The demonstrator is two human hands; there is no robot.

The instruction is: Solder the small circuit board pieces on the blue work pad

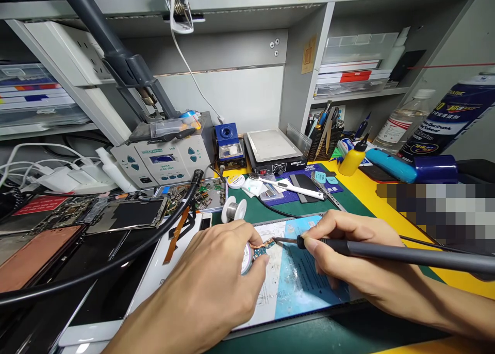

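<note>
A small blue-green circuit board (263,249) with a copper-coloured end is pinched between the thumb and fingers of my left hand (216,266). Part of a round, pale-labelled disc (246,258) shows beside it, mostly covered by that hand. My right hand (344,246) grips a dark soldering iron (371,253) like a pen. Its thin tip meets the board's right end; whether they truly touch I cannot tell. Beneath both hands lies a blue and white printed sheet (301,282). A spool of solder wire (234,209) stands just beyond my left hand.
Behind are a hot-air station (166,158), a blue iron stand (230,142) and a heating plate (274,148). A thick black hose (154,246) crosses the left side over phone parts. At right stand a yellow bottle (351,158) and a spray can (444,119).
</note>
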